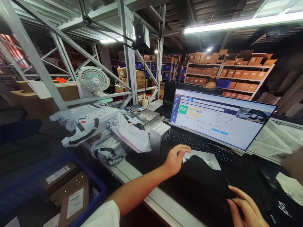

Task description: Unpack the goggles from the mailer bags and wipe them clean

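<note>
Black matting (151,162) carried the white box (215,162) before the keyboard (201,145), your left hand (175,160) at its rim perhaps to steady it, your right hand (246,206) nearby, either grip impossible to tell.

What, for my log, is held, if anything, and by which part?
Cannot be told: left hand at white box, right hand apart; neither grip shows clearly.
</note>
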The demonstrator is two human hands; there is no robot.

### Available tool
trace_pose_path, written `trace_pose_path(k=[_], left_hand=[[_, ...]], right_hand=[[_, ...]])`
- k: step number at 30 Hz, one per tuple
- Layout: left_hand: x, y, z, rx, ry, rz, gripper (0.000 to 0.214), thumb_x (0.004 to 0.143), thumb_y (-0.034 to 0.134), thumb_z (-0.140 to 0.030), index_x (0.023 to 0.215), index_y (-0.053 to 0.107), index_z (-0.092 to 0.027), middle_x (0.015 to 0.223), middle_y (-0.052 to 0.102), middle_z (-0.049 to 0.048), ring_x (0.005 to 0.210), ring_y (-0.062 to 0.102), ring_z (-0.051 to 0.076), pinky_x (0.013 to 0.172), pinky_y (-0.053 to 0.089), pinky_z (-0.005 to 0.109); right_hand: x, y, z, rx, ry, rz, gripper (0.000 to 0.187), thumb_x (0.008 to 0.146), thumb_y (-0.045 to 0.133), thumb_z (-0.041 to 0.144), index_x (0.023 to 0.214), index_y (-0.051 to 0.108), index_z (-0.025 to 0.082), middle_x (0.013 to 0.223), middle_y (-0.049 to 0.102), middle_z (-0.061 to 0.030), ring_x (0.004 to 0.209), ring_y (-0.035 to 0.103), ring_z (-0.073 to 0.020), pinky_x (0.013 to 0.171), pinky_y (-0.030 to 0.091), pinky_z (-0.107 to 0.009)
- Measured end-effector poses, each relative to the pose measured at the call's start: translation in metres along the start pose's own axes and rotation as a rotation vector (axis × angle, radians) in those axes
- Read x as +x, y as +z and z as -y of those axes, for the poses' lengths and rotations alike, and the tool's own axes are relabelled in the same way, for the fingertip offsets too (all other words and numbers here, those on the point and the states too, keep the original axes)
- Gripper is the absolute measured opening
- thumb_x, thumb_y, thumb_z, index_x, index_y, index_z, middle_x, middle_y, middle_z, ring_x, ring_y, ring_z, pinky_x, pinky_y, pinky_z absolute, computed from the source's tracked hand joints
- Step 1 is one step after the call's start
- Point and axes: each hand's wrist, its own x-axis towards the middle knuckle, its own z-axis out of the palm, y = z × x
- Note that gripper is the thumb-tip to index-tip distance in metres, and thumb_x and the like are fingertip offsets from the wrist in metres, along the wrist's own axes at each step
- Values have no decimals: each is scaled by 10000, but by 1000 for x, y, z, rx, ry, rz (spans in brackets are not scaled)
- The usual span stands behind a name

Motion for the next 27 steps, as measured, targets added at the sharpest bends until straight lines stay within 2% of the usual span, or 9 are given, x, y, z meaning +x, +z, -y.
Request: trace_pose_path(k=[2,5,8,12,15,18,21,24,27], left_hand=[[11,5,-3,-246,-248,70,630,938,404,-683,1179,720,-194,1216,695,147,1150,633,293,953,507,433],[31,13,-11,-547,-587,263,644,875,529,-698,1267,679,-209,1107,732,149,949,703,297,740,560,399],[48,16,-17,-679,-654,320,561,876,588,-634,1226,699,-209,1018,746,131,800,710,252,626,552,336],[65,21,-15,-798,-774,393,484,963,485,-562,1223,695,-212,791,737,89,589,667,184,534,500,275],[76,33,-7,-872,-829,348,454,1007,416,-500,1189,692,-189,766,733,89,561,670,173,481,433,235],[85,45,4,-886,-797,286,409,1004,441,-479,1097,702,-177,864,747,100,644,700,188,524,462,248],[92,44,13,-788,-566,238,413,934,569,-525,1152,699,-199,1116,733,106,908,713,231,742,546,323],[95,28,13,-702,-296,180,632,805,698,-611,1314,635,-241,1382,617,92,1265,571,281,1013,476,369],[97,7,8,-611,-182,241,901,617,842,-617,1387,584,-229,1421,583,122,1359,483,346,1123,386,399]], right_hand=[[20,-7,8,-50,0,-80,45,900,584,368,884,613,399,1065,723,-73,900,734,-319,665,646,-486],[47,-16,12,-87,-61,-122,57,921,590,258,887,605,301,1060,701,-79,964,714,-278,765,613,-444],[59,-25,6,-65,-47,-163,98,938,570,203,848,575,242,1024,670,-83,986,681,-247,817,570,-403],[60,-34,-4,-5,68,-234,148,950,548,201,805,558,225,985,648,-67,970,653,-224,846,526,-392],[69,-35,-14,55,195,-262,190,953,551,268,769,561,220,969,650,-63,954,628,-221,845,496,-386],[94,-31,-27,154,322,-253,248,925,578,351,718,551,217,948,644,-62,933,599,-221,843,460,-376],[125,-23,-35,312,384,-161,303,873,608,432,673,535,216,911,624,-55,902,571,-215,833,426,-360],[151,-9,-36,405,398,-33,356,828,629,495,638,519,215,852,620,-42,836,555,-199,788,416,-335],[164,7,-35,464,415,80,389,802,633,531,626,495,213,774,601,-17,738,522,-168,719,413,-306]])
